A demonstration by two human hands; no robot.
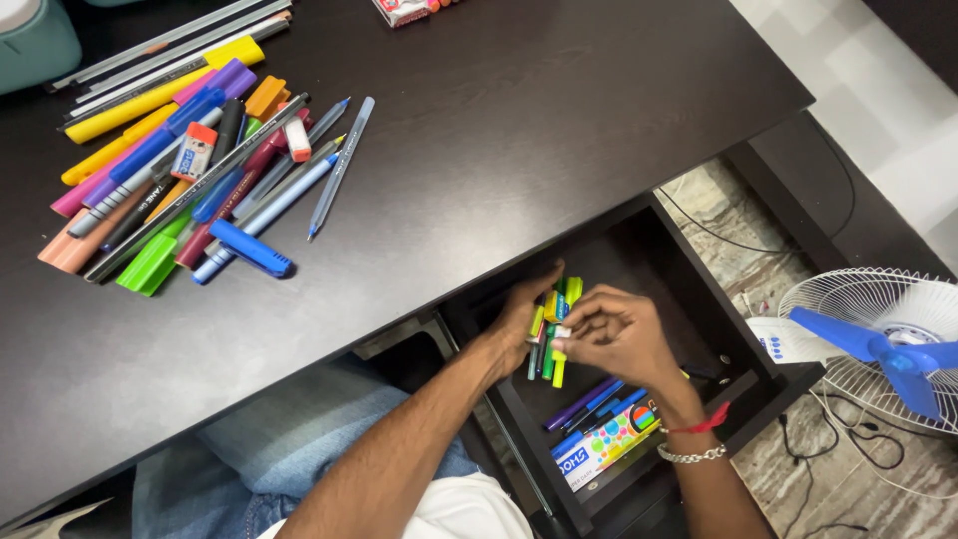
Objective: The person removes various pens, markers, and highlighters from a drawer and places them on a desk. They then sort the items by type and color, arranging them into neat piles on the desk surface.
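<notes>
— Head view: what did the hands hold inside the open drawer [689,289]?

— Both closed on a bunch of green and yellow markers [555,324]; the left hand [521,317] cupped it behind, the right hand [617,334] pinched it in front.

— Anything hidden?

— Fingers covered the markers' middles. Nearer the drawer's front, the right wrist overlapped purple and blue pens [591,401] and a colourful box [604,446].

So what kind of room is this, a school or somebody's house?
Probably a home desk or study corner. A dark wooden desk holds a heap of coloured pens and markers, its open dark drawer has more, and a white floor fan with blue blades stands on the patterned floor.
</notes>
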